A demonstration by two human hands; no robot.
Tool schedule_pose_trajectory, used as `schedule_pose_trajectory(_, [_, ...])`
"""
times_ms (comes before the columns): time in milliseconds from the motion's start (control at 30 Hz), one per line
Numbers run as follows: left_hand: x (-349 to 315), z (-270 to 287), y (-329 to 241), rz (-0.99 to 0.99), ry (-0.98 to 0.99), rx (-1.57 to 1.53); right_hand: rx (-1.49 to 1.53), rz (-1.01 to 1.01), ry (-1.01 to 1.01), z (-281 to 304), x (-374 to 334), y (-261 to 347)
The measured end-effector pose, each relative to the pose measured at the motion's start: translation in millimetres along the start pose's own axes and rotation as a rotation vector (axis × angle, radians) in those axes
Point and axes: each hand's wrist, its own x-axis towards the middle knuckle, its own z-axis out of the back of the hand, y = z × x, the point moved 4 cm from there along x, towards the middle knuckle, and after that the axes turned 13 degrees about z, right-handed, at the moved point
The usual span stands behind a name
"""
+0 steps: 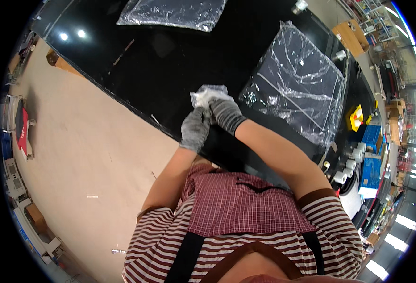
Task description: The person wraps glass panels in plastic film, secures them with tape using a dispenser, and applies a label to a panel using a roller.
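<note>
clear packet (206, 96), one, in two hands (195, 129) (226, 114)

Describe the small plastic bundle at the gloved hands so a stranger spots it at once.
On the big black table, go toward the near edge, where the grey-gloved left hand and right hand meet. The plastic bundle is right there, whitish and crumpled. Unlike the two large, flat wrapped packages, it is small and bunched up.
</note>
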Motion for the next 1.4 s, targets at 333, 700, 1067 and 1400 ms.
schedule_pose_trajectory(333, [10, 3, 9, 0.041, 0.063, -0.036, -0.102, 0.141, -0.199, 11, -8, 12])
schedule_pose_trajectory(700, [21, 1, 12, 0.038, 0.036, -0.088, 0.044, 0.36, -0.471, -2, -10, -29])
schedule_pose_trajectory(1067, [22, 2, 8, 0.076, 0.038, -0.08, 0.31, 0.352, -0.436, 1, -23, -39])
schedule_pose_trajectory(1400, [18, 1, 3, 0.037, 0.036, -0.088, 0.311, 0.228, -0.361, 9, -29, -41])
